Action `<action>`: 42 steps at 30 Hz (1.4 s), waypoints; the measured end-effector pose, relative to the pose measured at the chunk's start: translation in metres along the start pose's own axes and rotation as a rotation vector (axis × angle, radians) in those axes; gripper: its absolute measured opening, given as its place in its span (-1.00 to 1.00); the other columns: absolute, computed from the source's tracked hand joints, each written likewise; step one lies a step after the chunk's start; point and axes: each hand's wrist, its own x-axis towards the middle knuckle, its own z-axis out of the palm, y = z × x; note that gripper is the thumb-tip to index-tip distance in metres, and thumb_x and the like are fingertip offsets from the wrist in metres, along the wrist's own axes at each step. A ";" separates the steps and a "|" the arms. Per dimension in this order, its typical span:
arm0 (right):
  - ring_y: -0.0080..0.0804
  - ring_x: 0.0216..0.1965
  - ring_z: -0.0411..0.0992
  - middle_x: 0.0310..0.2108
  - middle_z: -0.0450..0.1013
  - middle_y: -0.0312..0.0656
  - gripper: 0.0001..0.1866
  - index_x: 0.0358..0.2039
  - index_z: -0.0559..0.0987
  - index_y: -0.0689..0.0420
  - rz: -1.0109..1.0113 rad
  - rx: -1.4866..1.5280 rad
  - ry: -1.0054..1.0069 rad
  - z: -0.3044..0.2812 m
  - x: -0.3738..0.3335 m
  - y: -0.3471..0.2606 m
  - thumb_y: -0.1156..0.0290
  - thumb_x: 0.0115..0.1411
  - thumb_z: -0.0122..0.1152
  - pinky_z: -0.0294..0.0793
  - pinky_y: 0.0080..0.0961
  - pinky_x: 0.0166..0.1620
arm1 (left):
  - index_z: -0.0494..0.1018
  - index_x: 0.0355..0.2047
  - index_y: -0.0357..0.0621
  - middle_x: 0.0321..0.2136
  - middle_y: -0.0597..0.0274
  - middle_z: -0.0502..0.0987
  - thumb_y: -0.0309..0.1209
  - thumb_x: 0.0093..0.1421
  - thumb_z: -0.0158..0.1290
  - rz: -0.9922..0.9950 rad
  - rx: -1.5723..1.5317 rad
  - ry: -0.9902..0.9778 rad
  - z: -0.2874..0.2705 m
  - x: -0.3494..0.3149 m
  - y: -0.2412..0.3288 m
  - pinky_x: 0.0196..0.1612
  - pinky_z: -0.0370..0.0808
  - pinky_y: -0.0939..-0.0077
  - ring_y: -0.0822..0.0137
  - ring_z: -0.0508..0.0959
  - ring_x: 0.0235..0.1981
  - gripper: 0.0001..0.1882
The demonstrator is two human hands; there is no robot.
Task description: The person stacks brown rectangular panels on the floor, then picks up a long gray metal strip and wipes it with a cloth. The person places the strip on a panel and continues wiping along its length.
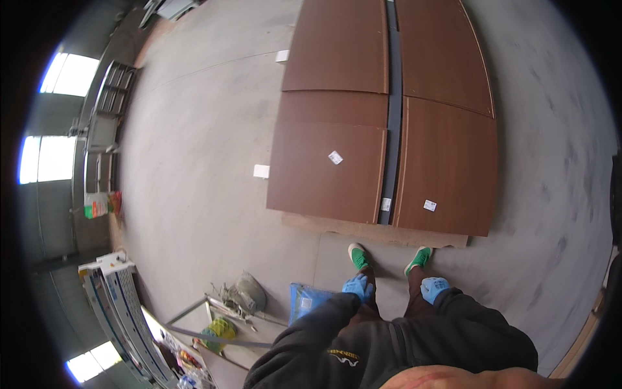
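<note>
My left hand [357,286], in a blue glove, hangs in front of my left thigh. Its fingers look loosely apart, and nothing shows in them. By my right thigh, my right hand [435,289] wears the same kind of glove and looks closed, with no object visible in it. Beyond my feet lie large brown wood panels in two rows. Nearest are the left panel [324,178] and the right panel [447,168], each with a white label. A dark grey strip [394,123] runs between the rows. Neither hand touches the panels.
My green shoes [358,255] stand just short of a brown sheet edge [421,237] under the panels. To the left are a blue package [300,299], a grey metal frame [227,341], a grey bag [251,293] and a yellow-green bundle [222,329]. Racks [107,123] line the left wall.
</note>
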 end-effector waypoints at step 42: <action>-0.18 -0.13 0.66 -0.21 0.70 -0.04 -0.52 -0.04 0.71 0.18 -0.792 -0.704 -0.870 0.195 -0.109 -0.287 0.01 0.34 0.17 0.58 -0.22 0.00 | 0.66 -0.08 -0.23 -0.23 0.03 0.71 -0.16 0.35 0.09 -1.468 -2.262 1.146 0.650 -0.291 0.226 -0.08 0.59 0.25 0.28 0.67 -0.20 -0.61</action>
